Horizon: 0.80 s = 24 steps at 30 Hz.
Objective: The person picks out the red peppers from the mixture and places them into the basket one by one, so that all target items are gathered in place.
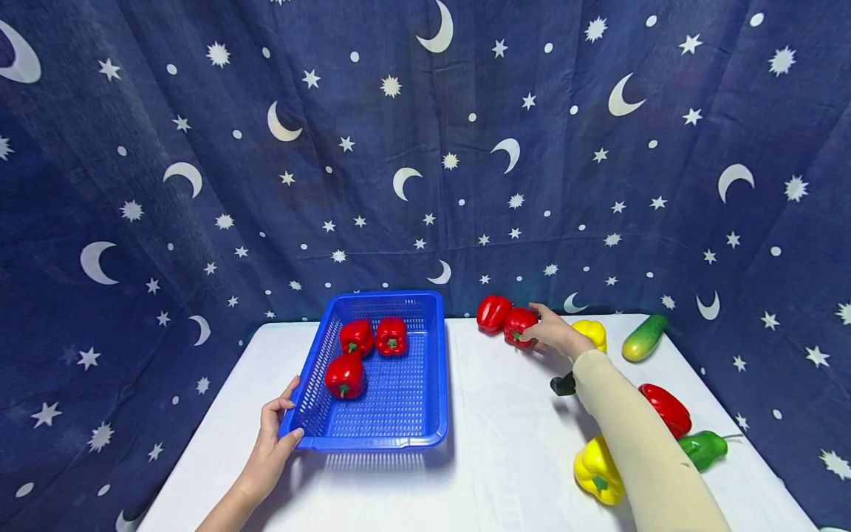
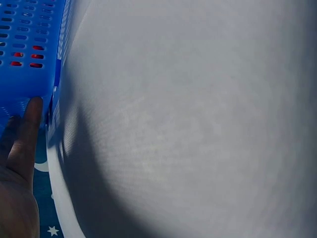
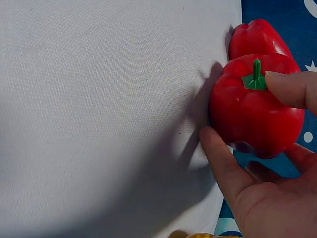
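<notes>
Blue plastic mesh sits under your left hand (image 1: pixel 272 447): thumb hooked over the near left corner of the basket (image 1: pixel 399 414), fingers curled against its outer wall, a light pinch on the rim. Three glossy red peppers (image 1: pixel 344 374) lie inside, at the far end. The table (image 1: pixel 492 458) wears a white woven cloth. Your right hand (image 1: pixel 555 334) reaches to the far edge, thumb and fingers spread around a red pepper (image 3: pixel 255 106), fingertip by its green stem; the grip is closed on it. A second red pepper (image 1: pixel 493 313) touches it on the left. Further right you have two yellow peppers (image 1: pixel 596 473), one more red pepper (image 1: pixel 668 408), one green pepper (image 1: pixel 705 447) and one smooth cucumber (image 1: pixel 643 338).
</notes>
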### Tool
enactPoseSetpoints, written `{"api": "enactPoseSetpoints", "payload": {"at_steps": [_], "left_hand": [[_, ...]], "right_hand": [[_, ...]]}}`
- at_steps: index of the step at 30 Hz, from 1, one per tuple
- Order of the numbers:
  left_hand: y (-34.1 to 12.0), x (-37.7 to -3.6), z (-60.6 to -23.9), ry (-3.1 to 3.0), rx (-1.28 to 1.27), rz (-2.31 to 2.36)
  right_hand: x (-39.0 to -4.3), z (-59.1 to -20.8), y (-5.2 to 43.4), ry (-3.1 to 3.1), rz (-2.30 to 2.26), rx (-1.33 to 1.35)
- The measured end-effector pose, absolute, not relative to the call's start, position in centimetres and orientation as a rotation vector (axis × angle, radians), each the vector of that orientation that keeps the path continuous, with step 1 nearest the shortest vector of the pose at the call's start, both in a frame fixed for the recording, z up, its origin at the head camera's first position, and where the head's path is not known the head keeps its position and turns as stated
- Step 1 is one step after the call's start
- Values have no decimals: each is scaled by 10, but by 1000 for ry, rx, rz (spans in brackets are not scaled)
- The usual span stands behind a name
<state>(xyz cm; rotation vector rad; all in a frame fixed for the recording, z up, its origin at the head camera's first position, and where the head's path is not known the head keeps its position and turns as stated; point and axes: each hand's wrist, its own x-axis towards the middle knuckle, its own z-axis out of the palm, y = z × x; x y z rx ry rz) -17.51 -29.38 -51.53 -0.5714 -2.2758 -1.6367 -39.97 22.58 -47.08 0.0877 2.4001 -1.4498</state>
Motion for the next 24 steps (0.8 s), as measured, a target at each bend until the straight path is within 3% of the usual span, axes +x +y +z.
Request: {"api": "enactPoseSetpoints", "payload": {"at_steps": [24], "left_hand": [[-294, -174, -515, -2302, -547, -1638]], "right_hand": [[-400, -477, 227, 2390, -1472, 45]]}}
